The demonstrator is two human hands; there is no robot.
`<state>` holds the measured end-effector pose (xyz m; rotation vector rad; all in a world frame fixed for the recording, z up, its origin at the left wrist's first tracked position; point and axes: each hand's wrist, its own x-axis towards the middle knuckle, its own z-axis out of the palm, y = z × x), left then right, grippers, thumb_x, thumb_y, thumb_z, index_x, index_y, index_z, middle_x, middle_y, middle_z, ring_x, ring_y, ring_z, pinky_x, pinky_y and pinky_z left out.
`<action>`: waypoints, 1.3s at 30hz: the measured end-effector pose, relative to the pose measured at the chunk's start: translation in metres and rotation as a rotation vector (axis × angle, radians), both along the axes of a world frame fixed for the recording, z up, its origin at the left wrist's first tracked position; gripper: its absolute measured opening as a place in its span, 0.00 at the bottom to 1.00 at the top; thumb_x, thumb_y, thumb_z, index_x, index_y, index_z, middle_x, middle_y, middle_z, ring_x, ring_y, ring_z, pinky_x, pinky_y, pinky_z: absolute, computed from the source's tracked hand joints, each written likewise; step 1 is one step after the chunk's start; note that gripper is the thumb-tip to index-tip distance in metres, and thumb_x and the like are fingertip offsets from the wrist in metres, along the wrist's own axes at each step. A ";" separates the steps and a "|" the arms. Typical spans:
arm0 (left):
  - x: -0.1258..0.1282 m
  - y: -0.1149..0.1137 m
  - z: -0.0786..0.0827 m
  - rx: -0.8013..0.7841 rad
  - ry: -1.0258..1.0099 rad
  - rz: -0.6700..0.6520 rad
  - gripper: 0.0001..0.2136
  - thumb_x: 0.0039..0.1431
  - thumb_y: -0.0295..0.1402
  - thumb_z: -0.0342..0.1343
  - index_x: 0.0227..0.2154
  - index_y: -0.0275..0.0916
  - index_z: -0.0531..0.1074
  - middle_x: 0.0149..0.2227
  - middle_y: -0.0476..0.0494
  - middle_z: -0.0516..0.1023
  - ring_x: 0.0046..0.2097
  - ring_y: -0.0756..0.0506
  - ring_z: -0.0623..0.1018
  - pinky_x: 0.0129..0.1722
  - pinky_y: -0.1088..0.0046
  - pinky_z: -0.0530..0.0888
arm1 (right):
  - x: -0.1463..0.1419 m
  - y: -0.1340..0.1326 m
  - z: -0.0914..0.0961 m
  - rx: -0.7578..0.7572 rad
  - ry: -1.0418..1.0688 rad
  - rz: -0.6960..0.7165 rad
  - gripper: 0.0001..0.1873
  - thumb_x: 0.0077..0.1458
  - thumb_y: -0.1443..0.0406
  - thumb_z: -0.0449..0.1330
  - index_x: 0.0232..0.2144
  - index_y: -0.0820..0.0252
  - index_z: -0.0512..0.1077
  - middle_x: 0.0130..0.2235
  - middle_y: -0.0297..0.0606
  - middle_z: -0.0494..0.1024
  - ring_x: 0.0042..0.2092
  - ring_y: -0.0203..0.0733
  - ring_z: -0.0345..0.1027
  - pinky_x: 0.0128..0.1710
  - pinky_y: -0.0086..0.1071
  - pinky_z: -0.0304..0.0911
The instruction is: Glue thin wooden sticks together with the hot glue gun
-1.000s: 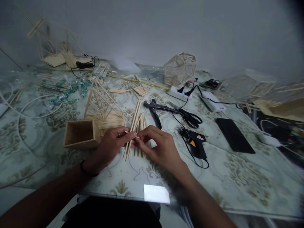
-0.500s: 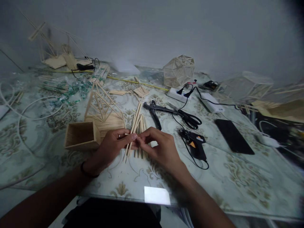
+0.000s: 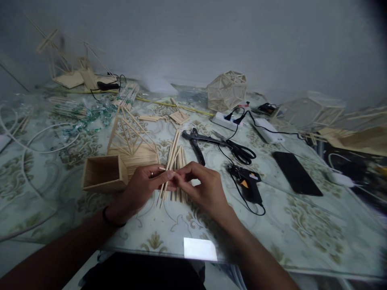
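Observation:
My left hand (image 3: 152,179) is closed on a thin wooden stick (image 3: 162,168) whose short end shows by the thumb. From the other side, the fingertips of my right hand (image 3: 198,181) pinch together at the same spot; what they grip is mostly hidden. Both hands meet over a loose bundle of wooden sticks (image 3: 173,151) lying on the table. Left of the hands are an open wooden box (image 3: 104,171) and a flat panel of sticks (image 3: 136,159). A triangular stick frame (image 3: 130,133) stands over that panel.
Pliers (image 3: 196,147), scissors (image 3: 238,151) and a glue gun (image 3: 249,185) with its cord lie right of the hands. Farther right are a phone (image 3: 297,173) and a power strip (image 3: 226,121). A stick polyhedron (image 3: 228,90) stands behind; white cable (image 3: 45,151) loops at left.
Both hands stay almost in place over the bundle. A little more of the short stick end shows beside the left thumb. The view has shifted very slightly.

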<state>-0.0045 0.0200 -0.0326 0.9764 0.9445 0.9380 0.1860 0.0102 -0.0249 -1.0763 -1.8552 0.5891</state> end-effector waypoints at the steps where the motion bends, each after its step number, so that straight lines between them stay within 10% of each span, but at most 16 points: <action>1: 0.000 0.000 0.000 -0.002 -0.001 -0.001 0.09 0.53 0.38 0.74 0.29 0.38 0.85 0.30 0.49 0.83 0.34 0.45 0.83 0.40 0.68 0.84 | 0.000 0.000 0.000 -0.002 0.005 -0.004 0.08 0.65 0.65 0.66 0.31 0.59 0.75 0.29 0.34 0.80 0.28 0.35 0.73 0.29 0.28 0.69; 27: 0.001 -0.001 0.005 0.029 0.024 0.001 0.09 0.55 0.39 0.73 0.29 0.39 0.84 0.29 0.49 0.86 0.34 0.44 0.86 0.40 0.69 0.85 | 0.001 0.003 0.002 -0.123 0.043 0.013 0.08 0.65 0.62 0.64 0.34 0.58 0.76 0.30 0.34 0.78 0.31 0.36 0.73 0.32 0.30 0.70; 39: 0.002 -0.009 0.014 0.046 0.130 -0.159 0.11 0.58 0.43 0.70 0.32 0.40 0.84 0.31 0.45 0.90 0.38 0.37 0.90 0.44 0.61 0.86 | 0.005 0.013 0.006 -0.535 0.556 0.055 0.21 0.50 0.50 0.76 0.36 0.57 0.78 0.29 0.31 0.78 0.28 0.36 0.69 0.31 0.31 0.69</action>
